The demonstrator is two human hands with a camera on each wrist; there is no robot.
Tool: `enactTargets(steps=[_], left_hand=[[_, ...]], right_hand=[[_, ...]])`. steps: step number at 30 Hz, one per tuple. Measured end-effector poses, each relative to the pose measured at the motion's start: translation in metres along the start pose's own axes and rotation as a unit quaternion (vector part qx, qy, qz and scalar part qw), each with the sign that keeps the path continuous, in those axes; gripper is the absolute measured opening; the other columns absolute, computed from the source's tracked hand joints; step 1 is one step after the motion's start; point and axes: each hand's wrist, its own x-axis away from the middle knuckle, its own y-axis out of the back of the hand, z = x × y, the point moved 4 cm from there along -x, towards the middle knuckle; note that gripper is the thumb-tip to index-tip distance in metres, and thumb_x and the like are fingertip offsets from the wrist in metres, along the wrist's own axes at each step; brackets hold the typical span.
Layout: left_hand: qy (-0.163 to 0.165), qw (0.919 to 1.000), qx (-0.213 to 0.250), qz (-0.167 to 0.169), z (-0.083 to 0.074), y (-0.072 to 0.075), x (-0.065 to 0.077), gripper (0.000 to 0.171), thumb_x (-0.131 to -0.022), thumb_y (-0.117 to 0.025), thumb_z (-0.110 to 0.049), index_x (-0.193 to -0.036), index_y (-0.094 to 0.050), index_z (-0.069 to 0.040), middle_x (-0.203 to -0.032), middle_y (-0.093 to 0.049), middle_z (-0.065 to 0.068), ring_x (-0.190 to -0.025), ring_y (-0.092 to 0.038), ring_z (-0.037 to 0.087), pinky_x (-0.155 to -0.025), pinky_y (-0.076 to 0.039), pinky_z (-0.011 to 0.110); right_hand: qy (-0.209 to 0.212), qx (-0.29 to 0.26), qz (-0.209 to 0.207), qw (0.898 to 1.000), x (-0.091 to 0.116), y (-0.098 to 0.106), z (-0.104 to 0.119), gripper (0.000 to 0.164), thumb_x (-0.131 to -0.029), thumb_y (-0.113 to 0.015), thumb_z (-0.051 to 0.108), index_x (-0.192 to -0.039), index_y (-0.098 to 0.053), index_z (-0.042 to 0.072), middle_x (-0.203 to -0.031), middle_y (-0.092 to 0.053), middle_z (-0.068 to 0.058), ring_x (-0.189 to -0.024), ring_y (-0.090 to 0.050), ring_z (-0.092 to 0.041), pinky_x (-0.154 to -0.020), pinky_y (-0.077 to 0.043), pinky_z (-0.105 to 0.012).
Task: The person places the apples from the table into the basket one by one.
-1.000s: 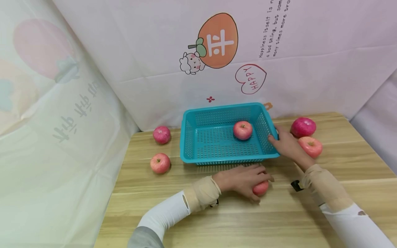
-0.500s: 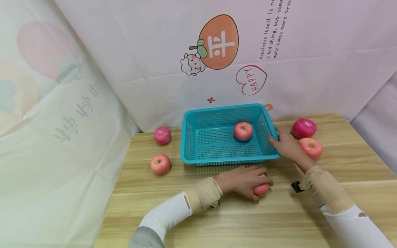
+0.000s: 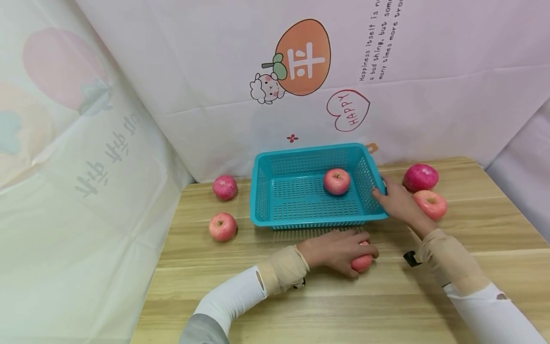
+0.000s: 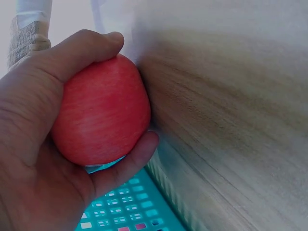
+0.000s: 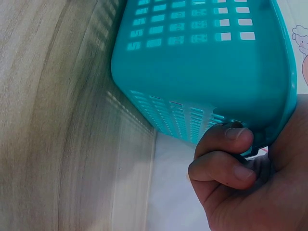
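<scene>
In front of the basket, my left hand (image 3: 339,250) grips a red apple (image 3: 362,263). The left wrist view shows this apple (image 4: 103,113) between thumb and fingers, close to the tabletop. My right hand (image 3: 397,199) holds the right rim of a teal plastic basket (image 3: 301,223), its fingers (image 5: 219,168) curled under the edge. Inside the basket, toward its right side, lies another apple (image 3: 337,181).
On the left of the wooden table (image 3: 206,296) are an apple (image 3: 222,227) and a pink-purple round fruit (image 3: 225,187). Beyond my right wrist sit another apple (image 3: 431,204) and a magenta fruit (image 3: 421,177). A printed cloth (image 3: 215,95) hangs behind the basket.
My left fingers have settled slightly further around the apple. The right hand and the basket stay where they were.
</scene>
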Motion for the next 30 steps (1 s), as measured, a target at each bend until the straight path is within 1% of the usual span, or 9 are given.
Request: enactTargets(steps=[9, 19, 26, 30], left_hand=[[0.003, 1.0, -0.006, -0.004, 0.0019, -0.0018, -0.0016, 0.061, -0.077, -0.07, -0.052, -0.133, -0.046, -0.038, -0.122, -0.041, -0.011, -0.107, -0.042, 0.008, -0.077, -0.042, 0.019], [0.003, 0.9998, -0.017, -0.006, 0.0004, -0.0037, -0.0019, 0.059, -0.077, -0.069, -0.053, -0.13, -0.047, -0.038, -0.12, -0.042, -0.011, -0.106, -0.041, 0.01, -0.071, -0.042, 0.019], [-0.003, 0.9998, -0.019, -0.009, -0.0006, -0.0036, -0.0011, 0.06, -0.076, -0.069, -0.053, -0.13, -0.048, -0.037, -0.119, -0.043, -0.01, -0.106, -0.042, 0.009, -0.075, -0.042, 0.019], [-0.002, 0.9997, -0.022, -0.012, -0.0005, -0.0029, -0.002, 0.059, -0.076, -0.069, -0.053, -0.129, -0.048, -0.037, -0.118, -0.042, -0.01, -0.106, -0.043, 0.009, -0.074, -0.042, 0.019]], right_hand=[[0.001, 0.0, 0.004, 1.0, -0.0012, 0.0009, 0.0001, 0.069, -0.103, -0.042, 0.033, -0.152, -0.011, -0.006, -0.135, -0.042, -0.037, -0.108, -0.053, -0.048, -0.086, -0.046, -0.062], [0.008, -0.001, 0.005, 1.0, 0.0019, 0.0023, 0.0048, 0.069, -0.103, -0.043, 0.03, -0.151, -0.011, -0.008, -0.133, -0.043, -0.037, -0.106, -0.054, -0.047, -0.085, -0.047, -0.062], [0.001, -0.01, 0.017, 1.0, 0.003, -0.0003, 0.0029, 0.07, -0.104, -0.041, 0.033, -0.153, -0.008, -0.004, -0.138, -0.04, -0.035, -0.109, -0.053, -0.047, -0.086, -0.047, -0.061], [0.002, -0.011, 0.015, 1.0, 0.0024, -0.0003, 0.0029, 0.07, -0.104, -0.041, 0.033, -0.153, -0.008, -0.004, -0.137, -0.041, -0.035, -0.108, -0.054, -0.047, -0.084, -0.048, -0.06]])
